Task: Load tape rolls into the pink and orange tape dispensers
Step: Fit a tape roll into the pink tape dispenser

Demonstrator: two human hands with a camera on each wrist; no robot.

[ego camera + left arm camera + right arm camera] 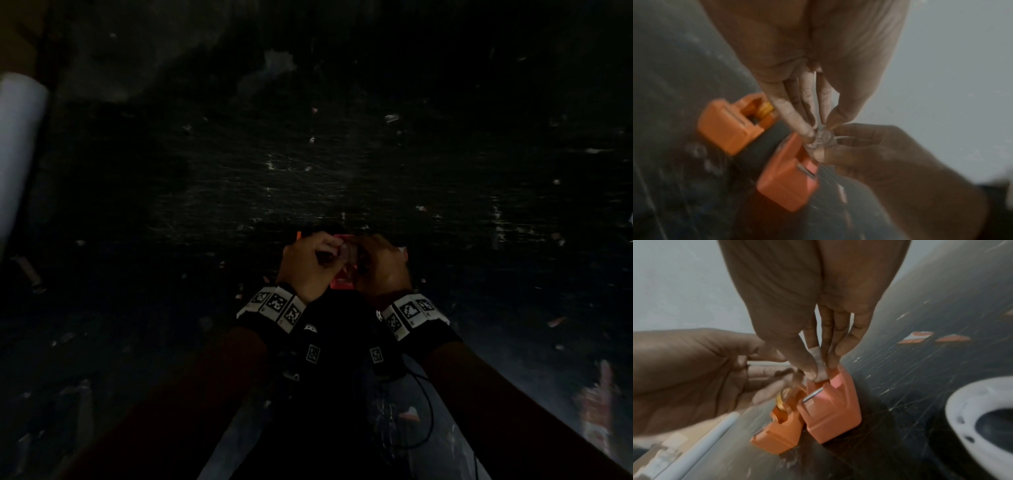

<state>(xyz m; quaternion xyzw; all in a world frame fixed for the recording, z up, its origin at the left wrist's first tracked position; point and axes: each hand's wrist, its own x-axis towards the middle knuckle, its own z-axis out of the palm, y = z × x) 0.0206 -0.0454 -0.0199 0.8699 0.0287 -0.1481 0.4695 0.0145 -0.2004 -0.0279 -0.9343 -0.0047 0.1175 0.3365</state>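
Note:
Two small tape dispensers stand side by side on a dark scratched table. The orange dispenser [729, 128] [781, 434] holds a tape roll with a yellow core [765, 108] [784, 395]. The pink dispenser [787, 181] [834, 410] [342, 282] stands right under both hands. My left hand [818, 129] [308, 263] pinches a crumpled bit of clear tape [822, 138] just above the pink dispenser. My right hand [818, 374] [376, 263] pinches a pale strip of the tape [819, 368] at the pink dispenser's top edge. The head view is very dark.
A large white ring [972, 410] lies to the right of the dispensers. Orange and white scraps [914, 337] lie farther back on the table. A white tube [20, 137] stands at the far left, and a thin white rod [711, 434] lies by the left hand.

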